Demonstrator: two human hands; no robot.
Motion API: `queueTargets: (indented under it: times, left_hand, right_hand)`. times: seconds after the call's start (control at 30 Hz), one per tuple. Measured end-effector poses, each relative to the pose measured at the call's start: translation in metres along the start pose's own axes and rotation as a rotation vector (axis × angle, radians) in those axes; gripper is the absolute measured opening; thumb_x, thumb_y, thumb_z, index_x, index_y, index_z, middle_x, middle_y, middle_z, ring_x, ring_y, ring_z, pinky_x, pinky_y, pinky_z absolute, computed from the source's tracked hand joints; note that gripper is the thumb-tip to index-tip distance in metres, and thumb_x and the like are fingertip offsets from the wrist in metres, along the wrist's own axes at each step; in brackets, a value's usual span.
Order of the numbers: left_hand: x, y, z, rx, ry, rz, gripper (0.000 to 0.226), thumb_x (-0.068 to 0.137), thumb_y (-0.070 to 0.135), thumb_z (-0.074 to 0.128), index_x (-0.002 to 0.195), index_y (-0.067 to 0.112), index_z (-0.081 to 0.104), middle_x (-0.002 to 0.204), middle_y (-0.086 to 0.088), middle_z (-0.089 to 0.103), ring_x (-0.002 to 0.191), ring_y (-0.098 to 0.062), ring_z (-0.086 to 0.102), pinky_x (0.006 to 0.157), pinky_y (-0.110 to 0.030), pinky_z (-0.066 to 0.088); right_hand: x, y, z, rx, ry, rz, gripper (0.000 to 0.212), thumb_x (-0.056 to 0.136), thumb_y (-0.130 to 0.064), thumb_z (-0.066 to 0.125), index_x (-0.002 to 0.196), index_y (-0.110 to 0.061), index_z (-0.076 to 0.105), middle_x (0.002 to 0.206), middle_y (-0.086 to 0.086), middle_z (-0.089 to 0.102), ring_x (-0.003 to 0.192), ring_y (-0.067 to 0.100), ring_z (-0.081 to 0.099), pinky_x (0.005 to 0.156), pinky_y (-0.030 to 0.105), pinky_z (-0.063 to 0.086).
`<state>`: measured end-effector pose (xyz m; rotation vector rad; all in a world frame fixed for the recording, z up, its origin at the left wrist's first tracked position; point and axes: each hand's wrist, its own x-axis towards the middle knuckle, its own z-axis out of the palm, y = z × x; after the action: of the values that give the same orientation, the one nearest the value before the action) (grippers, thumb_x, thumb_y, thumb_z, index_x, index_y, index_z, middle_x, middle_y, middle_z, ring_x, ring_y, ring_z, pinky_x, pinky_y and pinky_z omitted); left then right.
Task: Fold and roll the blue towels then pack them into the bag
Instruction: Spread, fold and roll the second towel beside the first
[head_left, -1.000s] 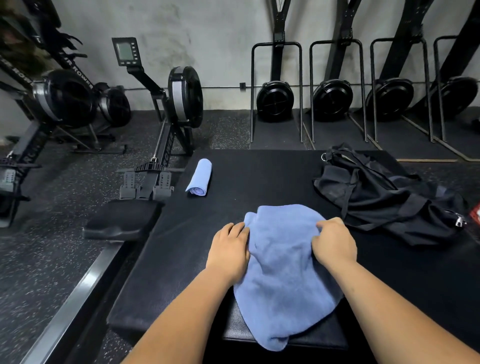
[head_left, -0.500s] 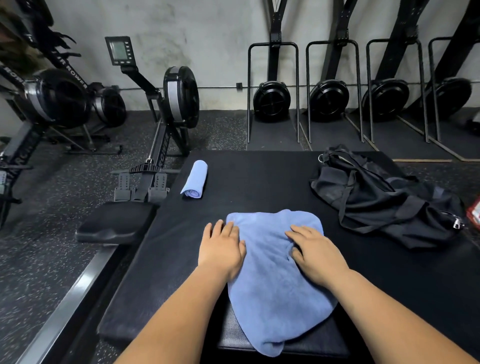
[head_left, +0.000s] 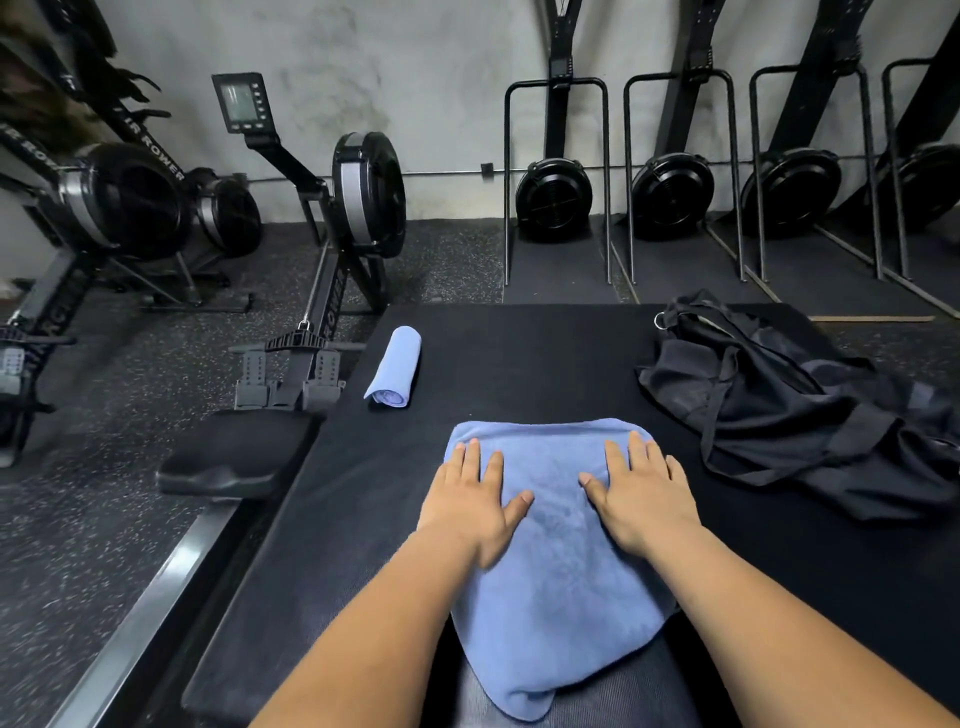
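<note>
Both hands lie flatter and wider apart than half a second ago, out toward the far corners of the blue towel (head_left: 556, 597). The left hand (head_left: 470, 499) presses palm-down, fingers straight and slightly spread. The right hand (head_left: 641, 493) mirrors it, thumb pointing inward. The towel lies under and between them on the black mat (head_left: 519, 353), its near end apparently draped over a darker pad. A rolled towel (head_left: 394, 373) sits beyond the left hand, and the black bag (head_left: 779, 395) lies beyond and right of the right hand.
</note>
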<state>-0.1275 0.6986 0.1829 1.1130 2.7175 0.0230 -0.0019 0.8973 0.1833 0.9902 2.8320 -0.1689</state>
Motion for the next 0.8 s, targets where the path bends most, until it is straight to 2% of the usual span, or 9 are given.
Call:
queueTargets:
  times: [0.17, 0.3, 0.37, 0.47, 0.53, 0.6, 0.7, 0.8]
  left_hand:
    - [0.019, -0.02, 0.007, 0.034, 0.031, 0.05, 0.085, 0.1, 0.075, 0.006, 0.168, 0.025, -0.009, 0.173, -0.006, -0.025, 0.156, -0.019, -0.031, 0.13, -0.042, -0.009]
    - [0.027, -0.021, 0.011, -0.001, 0.12, 0.091, 0.085, 0.101, 0.075, 0.008, 0.169, 0.026, -0.001, 0.174, -0.005, -0.019, 0.158, -0.018, -0.027, 0.131, -0.041, -0.007]
    - [0.027, -0.02, 0.012, 0.048, 0.177, 0.085, 0.082, 0.102, 0.073, 0.01, 0.169, 0.024, 0.008, 0.176, -0.008, -0.008, 0.161, -0.024, -0.017, 0.131, -0.043, -0.002]
    - [0.02, -0.014, 0.005, 0.171, 0.324, 0.123, 0.07, 0.106, 0.059, 0.018, 0.158, 0.016, 0.034, 0.168, -0.015, 0.026, 0.158, -0.036, 0.014, 0.127, -0.048, 0.017]
    - [0.01, -0.011, 0.004, 0.216, 0.418, 0.203, 0.05, 0.105, 0.042, 0.029, 0.143, 0.015, 0.048, 0.149, -0.011, 0.047, 0.141, -0.034, 0.039, 0.115, -0.044, 0.031]
    - [-0.002, -0.012, 0.004, 0.102, 0.498, 0.265, 0.036, 0.104, 0.034, 0.041, 0.133, 0.02, 0.057, 0.134, -0.002, 0.056, 0.122, -0.027, 0.055, 0.102, -0.039, 0.04]
    - [-0.03, -0.021, 0.005, -0.117, 0.538, 0.369, 0.031, 0.104, 0.042, 0.051, 0.128, 0.028, 0.064, 0.128, 0.009, 0.06, 0.114, -0.018, 0.06, 0.097, -0.037, 0.045]
    - [-0.066, -0.029, -0.002, -0.067, 0.49, 0.558, 0.038, 0.105, 0.058, 0.046, 0.121, 0.03, 0.066, 0.121, 0.011, 0.06, 0.109, -0.015, 0.059, 0.101, -0.035, 0.042]
  right_hand:
    - [0.007, 0.0, 0.018, 0.004, 0.146, 0.008, 0.086, 0.094, -0.075, -0.003, 0.167, -0.03, 0.0, 0.174, 0.007, -0.015, 0.159, 0.027, -0.016, 0.129, 0.046, -0.002]
    - [0.015, 0.0, 0.019, -0.003, 0.187, -0.01, 0.091, 0.088, -0.075, -0.007, 0.167, -0.031, 0.003, 0.174, 0.006, -0.01, 0.16, 0.027, -0.014, 0.129, 0.047, -0.001]
    - [0.015, -0.002, 0.02, -0.055, 0.216, -0.003, 0.085, 0.093, -0.072, -0.001, 0.166, -0.03, 0.012, 0.175, 0.009, -0.001, 0.16, 0.029, -0.007, 0.128, 0.049, 0.0]
    - [0.007, -0.005, 0.014, -0.135, 0.271, -0.02, 0.076, 0.099, -0.059, 0.011, 0.157, -0.021, 0.043, 0.167, 0.016, 0.03, 0.156, 0.036, 0.02, 0.124, 0.054, 0.012]
    - [-0.002, -0.008, 0.012, -0.167, 0.281, -0.1, 0.072, 0.099, -0.053, 0.013, 0.147, -0.019, 0.055, 0.158, 0.015, 0.044, 0.145, 0.036, 0.037, 0.12, 0.055, 0.024]
    - [-0.015, -0.008, 0.009, -0.138, 0.289, -0.156, 0.065, 0.099, -0.052, 0.017, 0.141, -0.022, 0.057, 0.153, 0.009, 0.047, 0.139, 0.03, 0.043, 0.114, 0.049, 0.033]
    - [-0.037, 0.002, 0.005, -0.006, 0.35, -0.254, 0.056, 0.1, -0.054, 0.03, 0.136, -0.023, 0.061, 0.148, 0.006, 0.053, 0.136, 0.027, 0.05, 0.106, 0.045, 0.045]
    - [-0.067, 0.019, -0.005, 0.107, 0.38, -0.4, 0.053, 0.098, -0.061, 0.04, 0.129, -0.027, 0.066, 0.142, 0.0, 0.058, 0.13, 0.024, 0.056, 0.102, 0.042, 0.05]
